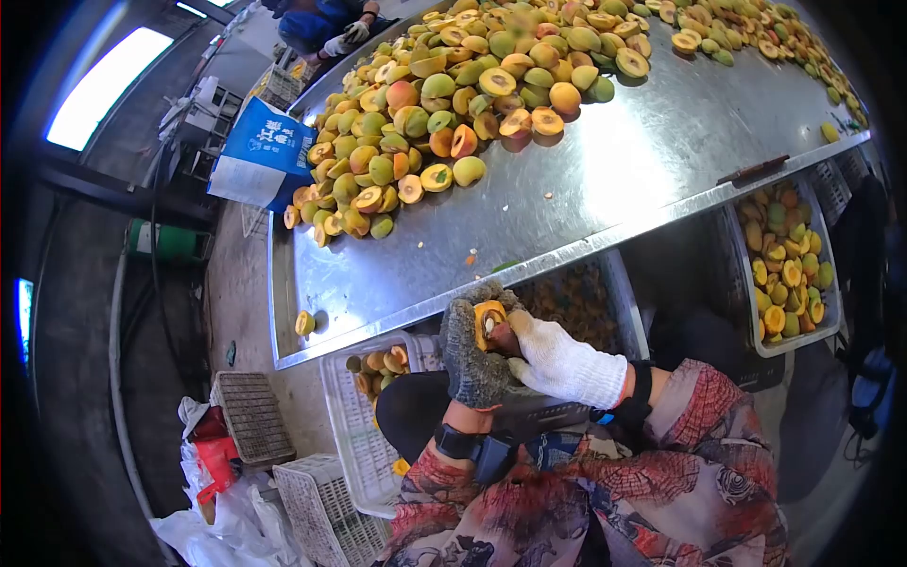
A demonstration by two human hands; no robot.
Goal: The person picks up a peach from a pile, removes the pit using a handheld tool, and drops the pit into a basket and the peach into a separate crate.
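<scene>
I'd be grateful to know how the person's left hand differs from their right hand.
The left hand wears a dark grey glove, the right hand a white glove. The left hand points upward, cradling a cut stone fruit; the right hand points sideways toward it. Both are gloved.

A: Worn on right hand (pixel 539 354)?
B: White knit glove (pixel 588 371).
A: Left of white glove?
B: Dark grey knit glove (pixel 465 345), on left hand (pixel 475 373). Lower left of white glove, black wrist strap (pixel 453 442) with boxy dark module (pixel 493 459).
A: Just behind white glove, sleeve side?
B: Black band (pixel 645 389), small blue marking (pixel 602 416).
A: Below white glove?
B: Loose garment (pixel 661 491) printed red, grey and black, fine line drawing on sleeve (pixel 709 402).
</scene>
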